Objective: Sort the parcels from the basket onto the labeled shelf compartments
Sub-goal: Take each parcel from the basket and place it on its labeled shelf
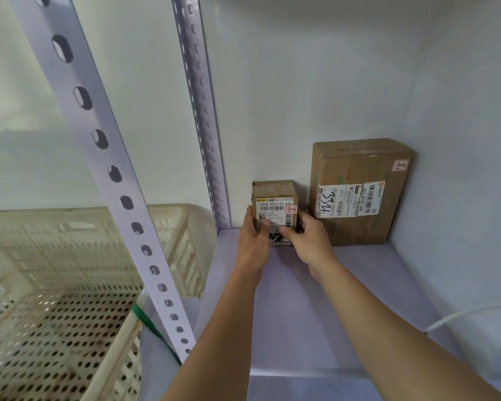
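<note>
Both arms stretched far, both hands on one box (273, 195).
Left hand (252, 241) grips the box's left side, thumb across the front face, fingers round the left edge. Right hand (308, 238) grips the right side, thumb on the lower front, fingers curled round the right edge. Thumb tips nearly meet. Forearms bare, rising from near centre and near right, converging toward the wrists.

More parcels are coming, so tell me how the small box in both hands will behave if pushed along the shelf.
The small box looks stiff: its taped cardboard edges are square between the left hand and right hand. Squat and flat-faced, it should slide on the smooth shelf, not roll or tip.
</note>
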Available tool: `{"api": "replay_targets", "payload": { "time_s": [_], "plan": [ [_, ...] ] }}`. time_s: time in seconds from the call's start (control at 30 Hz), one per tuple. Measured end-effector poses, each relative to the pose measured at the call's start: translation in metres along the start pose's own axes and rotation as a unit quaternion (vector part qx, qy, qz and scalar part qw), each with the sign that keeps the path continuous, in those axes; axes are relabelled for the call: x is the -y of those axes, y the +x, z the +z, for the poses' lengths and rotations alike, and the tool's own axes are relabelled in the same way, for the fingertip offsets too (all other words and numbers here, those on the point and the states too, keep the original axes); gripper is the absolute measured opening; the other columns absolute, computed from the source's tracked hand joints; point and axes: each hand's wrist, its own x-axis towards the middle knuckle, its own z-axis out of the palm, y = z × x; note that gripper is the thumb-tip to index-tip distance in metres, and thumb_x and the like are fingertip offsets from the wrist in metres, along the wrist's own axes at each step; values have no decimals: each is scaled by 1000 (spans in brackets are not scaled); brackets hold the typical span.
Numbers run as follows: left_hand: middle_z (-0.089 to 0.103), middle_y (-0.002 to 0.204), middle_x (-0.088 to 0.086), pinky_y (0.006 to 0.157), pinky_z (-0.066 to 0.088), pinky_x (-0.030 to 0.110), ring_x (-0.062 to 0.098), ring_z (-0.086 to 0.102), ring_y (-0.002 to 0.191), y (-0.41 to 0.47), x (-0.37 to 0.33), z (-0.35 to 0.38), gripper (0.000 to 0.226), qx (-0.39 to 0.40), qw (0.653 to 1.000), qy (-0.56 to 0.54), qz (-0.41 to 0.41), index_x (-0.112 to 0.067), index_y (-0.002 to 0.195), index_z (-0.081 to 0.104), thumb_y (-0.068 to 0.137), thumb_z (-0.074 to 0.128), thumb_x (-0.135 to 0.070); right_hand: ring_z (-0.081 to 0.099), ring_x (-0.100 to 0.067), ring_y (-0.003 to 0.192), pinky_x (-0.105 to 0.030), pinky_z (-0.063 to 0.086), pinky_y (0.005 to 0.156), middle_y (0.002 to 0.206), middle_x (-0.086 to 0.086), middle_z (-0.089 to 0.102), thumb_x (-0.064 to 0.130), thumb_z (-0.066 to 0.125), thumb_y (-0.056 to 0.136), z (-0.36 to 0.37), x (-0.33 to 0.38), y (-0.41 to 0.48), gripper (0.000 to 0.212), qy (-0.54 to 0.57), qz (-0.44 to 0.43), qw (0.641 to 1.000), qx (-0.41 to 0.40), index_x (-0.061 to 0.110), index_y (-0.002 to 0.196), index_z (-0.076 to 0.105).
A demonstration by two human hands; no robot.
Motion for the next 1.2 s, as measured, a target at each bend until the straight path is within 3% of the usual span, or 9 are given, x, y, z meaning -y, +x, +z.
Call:
{"api": "replay_targets", "payload": {
  "time_s": [0.2,0.4,0.53,0.57,0.67,0.77,0.9,1.07,1.2],
  "plan": [
    [68,136,2,93,51,7,-7,64,110,4,6,-1,43,-13,1000,6,-2,-16,150,52,110,44,-2,69,-16,111,-46,56,100,114,10,76,25,82,86,6,-5,2,39,-33,0,998,-45,31,124,70],
    [72,125,-2,86,51,8,0,66,107,5,3,-2,39,-19,1000,11,-21,-18,141,59,108,46,-3,70,-20,109,-46,56,97,111,9,77,28,83,85,10,-1,4,37,-70,10,996,-61,31,119,70],
    [73,120,-8,91,49,25,10,64,116,2,-23,-2,29,-9,994,-61,-94,-27,129,67,106,53,-35,69,-14,112,-41,54,102,113,10,77,37,82,87,0,17,1,37,37,60,997,19,27,120,71],
    [72,124,-8,91,47,27,11,63,119,4,-26,-1,37,-3,993,-59,-103,-27,132,67,105,52,-48,68,-14,116,-39,52,105,117,10,76,49,81,83,-2,24,2,48,78,85,992,45,26,124,71],
    [71,130,-7,86,47,24,8,65,116,9,-31,0,66,1,993,-44,-108,-28,136,65,94,50,-76,59,-17,134,-47,43,115,143,9,64,93,73,55,0,38,10,114,129,169,975,65,29,148,54],
    [62,144,-9,103,45,33,13,59,128,12,-33,0,94,6,991,-27,-128,-25,145,57,79,50,-92,46,-19,145,-50,35,121,159,8,47,105,63,44,4,41,16,142,129,183,973,63,28,160,36],
    [55,152,-1,97,40,38,24,53,135,13,-42,0,110,5,987,-20,-161,-18,156,45,74,50,-92,44,-24,145,-51,36,120,161,0,44,99,60,50,10,55,13,143,123,182,975,30,20,164,23],
    [52,148,1,95,40,38,24,52,125,17,-40,3,85,-15,984,-7,-178,-14,156,37,95,54,-72,52,-28,133,-44,42,102,148,-4,53,82,62,60,12,62,11,119,109,181,977,15,18,156,33],
    [56,147,2,94,40,38,24,54,128,15,-40,3,82,-10,984,-9,-178,-16,154,43,95,51,-72,54,-25,130,-48,43,110,146,-3,56,82,61,62,10,56,12,116,122,165,978,23,18,156,36]
  ]
}}
